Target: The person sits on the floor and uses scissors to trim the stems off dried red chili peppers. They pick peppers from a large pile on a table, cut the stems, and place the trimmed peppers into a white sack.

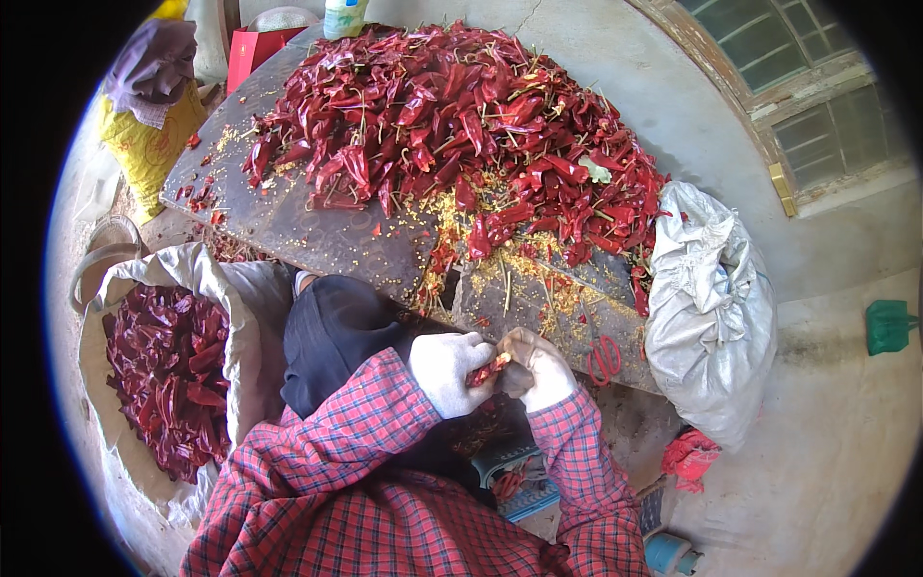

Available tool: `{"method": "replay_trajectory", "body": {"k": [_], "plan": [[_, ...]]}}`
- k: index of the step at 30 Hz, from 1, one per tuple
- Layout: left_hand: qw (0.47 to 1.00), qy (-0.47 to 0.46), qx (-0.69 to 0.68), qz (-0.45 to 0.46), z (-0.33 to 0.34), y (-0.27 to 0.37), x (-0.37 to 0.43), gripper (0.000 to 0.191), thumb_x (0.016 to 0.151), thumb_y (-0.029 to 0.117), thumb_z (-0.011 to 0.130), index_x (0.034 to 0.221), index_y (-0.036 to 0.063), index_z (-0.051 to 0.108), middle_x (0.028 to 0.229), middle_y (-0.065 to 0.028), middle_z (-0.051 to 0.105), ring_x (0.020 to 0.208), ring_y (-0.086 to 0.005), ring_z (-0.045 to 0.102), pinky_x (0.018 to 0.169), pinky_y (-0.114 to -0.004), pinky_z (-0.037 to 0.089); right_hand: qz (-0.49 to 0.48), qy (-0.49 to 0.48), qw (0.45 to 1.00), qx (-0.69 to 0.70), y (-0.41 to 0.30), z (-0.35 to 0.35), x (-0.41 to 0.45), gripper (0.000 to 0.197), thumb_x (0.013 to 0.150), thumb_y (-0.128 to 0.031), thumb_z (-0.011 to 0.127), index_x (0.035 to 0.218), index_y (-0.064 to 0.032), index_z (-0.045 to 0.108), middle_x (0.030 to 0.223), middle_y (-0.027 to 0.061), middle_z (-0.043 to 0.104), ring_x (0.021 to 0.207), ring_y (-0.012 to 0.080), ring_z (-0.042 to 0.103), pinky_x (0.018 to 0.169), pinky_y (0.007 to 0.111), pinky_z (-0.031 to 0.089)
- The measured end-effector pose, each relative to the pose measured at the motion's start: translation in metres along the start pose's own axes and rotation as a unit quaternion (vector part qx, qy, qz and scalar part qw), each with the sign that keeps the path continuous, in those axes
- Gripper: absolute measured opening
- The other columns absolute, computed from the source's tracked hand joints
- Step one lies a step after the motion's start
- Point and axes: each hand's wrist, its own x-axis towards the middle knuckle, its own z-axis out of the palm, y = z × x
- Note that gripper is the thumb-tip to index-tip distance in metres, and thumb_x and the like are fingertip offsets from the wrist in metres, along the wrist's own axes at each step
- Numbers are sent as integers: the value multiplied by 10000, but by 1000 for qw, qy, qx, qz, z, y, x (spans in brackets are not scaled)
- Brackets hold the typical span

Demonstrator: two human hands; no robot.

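Note:
My left hand, in a white knit glove, grips a dried red chili pepper just off the front edge of the table. Pale yellow seeds show at the pepper's torn end. My right hand, in a glove stained brown at the fingers, is curled against that same end; its fingertips are partly hidden. Beyond both hands, a large heap of dried red chili peppers covers much of the dark tabletop. Red-handled scissors lie near the front edge, right of my right hand.
An open sack of red pepper pieces stands at left. A full white woven sack leans at the table's right end. Loose yellow seeds litter the tabletop. A yellow sack and a red paper bag stand at the back left.

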Motion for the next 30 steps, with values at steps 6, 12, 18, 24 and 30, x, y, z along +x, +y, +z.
{"method": "replay_trajectory", "body": {"k": [6,12,18,24,30], "plan": [[998,-22,-49,-17,1,0,0,221,695,257,690,833,88,655,759,-103,607,690,-319,624,601,-390,510,-60,121,948,289,-16,-27,31,182,949,-280,562,899,-109,598,655,-24,502,497,116,492,458,304,427],[982,7,-145,-124,-4,-4,6,196,740,233,668,854,74,673,782,-127,619,732,-311,643,686,-366,527,-271,-23,882,-386,-16,-80,29,222,868,-147,638,1073,-61,619,1000,96,652,919,210,645,799,364,540],[959,13,-227,-167,-2,-1,9,184,746,178,676,888,61,676,778,-133,618,721,-285,642,672,-340,508,-156,250,763,-575,-41,-89,69,299,804,-72,662,1102,-101,653,1104,141,664,1056,249,622,946,323,468],[957,26,-221,-185,-3,-4,13,195,747,187,682,887,52,671,776,-138,612,706,-279,633,660,-333,498,-205,470,551,-659,-74,-115,141,407,765,-111,694,1155,-190,607,1321,132,467,1182,329,471,987,425,420],[943,0,-262,-204,-5,-1,18,167,770,183,669,871,50,671,781,-133,619,753,-257,657,701,-325,511,-77,455,551,-696,-86,-120,164,332,776,-137,666,1105,-169,628,1336,101,453,1179,301,470,998,405,413]]}}
